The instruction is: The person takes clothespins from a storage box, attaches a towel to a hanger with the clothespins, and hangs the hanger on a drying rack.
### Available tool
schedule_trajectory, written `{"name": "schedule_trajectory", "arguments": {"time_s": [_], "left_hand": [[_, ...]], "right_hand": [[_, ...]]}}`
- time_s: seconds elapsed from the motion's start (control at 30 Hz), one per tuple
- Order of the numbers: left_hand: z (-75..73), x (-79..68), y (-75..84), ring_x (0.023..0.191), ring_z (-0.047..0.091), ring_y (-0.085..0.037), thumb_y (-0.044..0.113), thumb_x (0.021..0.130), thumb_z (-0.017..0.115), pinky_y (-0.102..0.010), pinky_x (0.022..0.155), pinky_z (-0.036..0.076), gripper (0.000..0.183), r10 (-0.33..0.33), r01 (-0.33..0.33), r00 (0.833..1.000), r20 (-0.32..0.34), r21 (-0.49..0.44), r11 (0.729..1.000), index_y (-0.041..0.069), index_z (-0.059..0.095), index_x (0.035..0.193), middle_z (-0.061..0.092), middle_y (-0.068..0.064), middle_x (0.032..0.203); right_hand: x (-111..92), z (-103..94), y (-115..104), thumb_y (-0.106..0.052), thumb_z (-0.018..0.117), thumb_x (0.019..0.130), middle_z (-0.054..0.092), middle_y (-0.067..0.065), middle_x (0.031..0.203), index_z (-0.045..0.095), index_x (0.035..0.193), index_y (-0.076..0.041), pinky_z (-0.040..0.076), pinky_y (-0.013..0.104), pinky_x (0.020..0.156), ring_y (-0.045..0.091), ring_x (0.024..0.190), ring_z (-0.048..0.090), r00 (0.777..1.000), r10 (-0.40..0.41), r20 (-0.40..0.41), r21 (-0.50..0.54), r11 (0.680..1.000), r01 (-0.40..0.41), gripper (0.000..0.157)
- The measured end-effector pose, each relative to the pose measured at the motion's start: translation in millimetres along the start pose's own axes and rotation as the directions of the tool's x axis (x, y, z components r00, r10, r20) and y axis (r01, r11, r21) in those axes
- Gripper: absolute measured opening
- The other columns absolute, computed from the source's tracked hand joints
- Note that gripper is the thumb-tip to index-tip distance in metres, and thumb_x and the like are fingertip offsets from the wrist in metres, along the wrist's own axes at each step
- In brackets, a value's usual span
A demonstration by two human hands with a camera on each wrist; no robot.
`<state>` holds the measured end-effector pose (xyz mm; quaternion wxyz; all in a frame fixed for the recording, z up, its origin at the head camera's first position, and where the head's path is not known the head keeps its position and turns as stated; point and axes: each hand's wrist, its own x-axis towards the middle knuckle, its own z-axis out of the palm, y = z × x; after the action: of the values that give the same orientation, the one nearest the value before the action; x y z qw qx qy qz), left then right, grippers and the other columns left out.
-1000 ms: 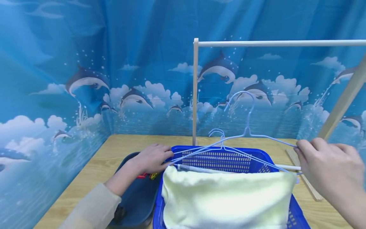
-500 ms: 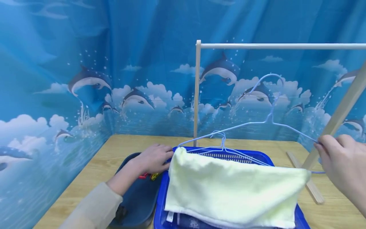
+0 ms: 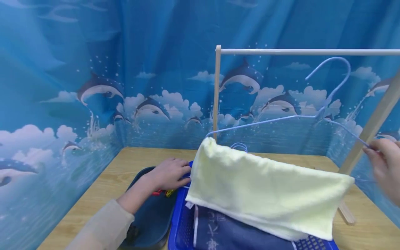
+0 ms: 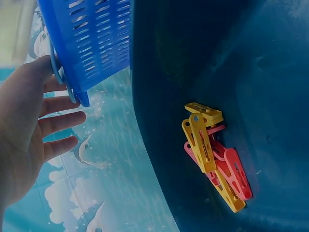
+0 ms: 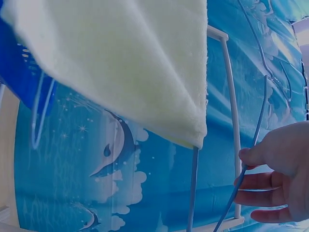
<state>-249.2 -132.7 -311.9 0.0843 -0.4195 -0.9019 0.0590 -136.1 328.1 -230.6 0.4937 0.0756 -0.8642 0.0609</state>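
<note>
A pale yellow towel hangs folded over the lower bar of a light blue wire hanger. My right hand pinches the hanger's right shoulder between thumb and fingers, and the hanger tilts with its right side higher. In the left wrist view, the thumb and index finger of my left hand pinch the ends of other blue hangers at the basket's rim, the other fingers extended. Most of these hangers are hidden behind the towel. The blue basket holds a dark navy printed cloth beneath the towel.
A dark blue tub beside the basket holds yellow and red clothespins. Behind stands a rack with a white rail and wooden posts. A dolphin-print curtain surrounds the wooden table.
My right hand has raised the hanger up and to the right, lifting the towel off the basket and uncovering the navy cloth. My left hand stays at the basket's rim.
</note>
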Motion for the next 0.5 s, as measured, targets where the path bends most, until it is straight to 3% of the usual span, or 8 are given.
{"name": "schedule_trajectory", "arguments": {"time_s": [0.07, 0.17, 0.27, 0.33, 0.5], "left_hand": [[0.4, -0.9, -0.6, 0.094, 0.057, -0.017, 0.039, 0.094, 0.053, -0.041, 0.086, 0.045, 0.029, -0.011, 0.011, 1.0, 0.011, -0.01, 1.0, 0.017, 0.064, 0.108, 0.059, 0.0, 0.101], [0.4, -1.4, -1.4, 0.095, 0.057, -0.017, 0.039, 0.094, 0.053, -0.041, 0.087, 0.045, 0.03, -0.032, 0.033, 0.999, 0.031, -0.027, 0.999, 0.017, 0.063, 0.111, 0.059, 0.0, 0.103], [-0.5, -0.9, -2.5, 0.095, 0.057, -0.016, 0.041, 0.094, 0.052, -0.04, 0.088, 0.045, 0.031, -0.047, 0.049, 0.998, 0.048, -0.04, 0.998, 0.018, 0.063, 0.112, 0.06, 0.001, 0.104], [-2.6, -1.0, -3.5, 0.094, 0.057, -0.016, 0.042, 0.094, 0.052, -0.04, 0.088, 0.045, 0.033, -0.058, 0.061, 0.997, 0.053, -0.055, 0.997, 0.017, 0.063, 0.112, 0.06, 0.001, 0.103], [-7.8, -4.5, -12.9, 0.095, 0.059, -0.018, 0.039, 0.094, 0.053, -0.038, 0.084, 0.048, 0.036, -0.092, 0.096, 0.995, 0.038, -0.127, 0.987, 0.011, 0.062, 0.115, 0.062, -0.003, 0.104]], "right_hand": [[4.0, 1.0, 2.8, 0.011, 0.05, 0.089, 0.051, 0.033, 0.073, 0.052, 0.085, 0.015, 0.023, 0.005, 0.049, 0.017, 0.051, 0.043, 0.999, 0.031, 0.014, 0.055, 0.998, -0.032, 0.006], [8.7, 2.6, 5.4, 0.015, 0.049, 0.087, 0.049, 0.035, 0.076, 0.05, 0.085, 0.016, 0.022, 0.002, 0.05, 0.011, 0.053, 0.042, 0.998, 0.057, 0.024, 0.088, 0.994, -0.059, 0.002], [11.4, 3.2, 4.8, 0.015, 0.049, 0.088, 0.048, 0.034, 0.077, 0.051, 0.085, 0.016, 0.022, 0.001, 0.051, -0.001, 0.057, 0.039, 0.998, 0.051, 0.03, 0.098, 0.994, -0.053, 0.003], [11.9, 4.2, 4.0, 0.015, 0.049, 0.088, 0.048, 0.033, 0.077, 0.051, 0.084, 0.016, 0.023, 0.001, 0.051, -0.014, 0.064, 0.027, 0.998, 0.054, 0.031, 0.107, 0.993, -0.057, 0.004], [11.7, 8.1, 2.8, 0.011, 0.047, 0.091, 0.048, 0.034, 0.081, 0.051, 0.087, 0.017, 0.022, 0.002, 0.055, -0.019, 0.07, 0.021, 0.995, 0.098, 0.024, 0.138, 0.985, -0.1, 0.008]]}}
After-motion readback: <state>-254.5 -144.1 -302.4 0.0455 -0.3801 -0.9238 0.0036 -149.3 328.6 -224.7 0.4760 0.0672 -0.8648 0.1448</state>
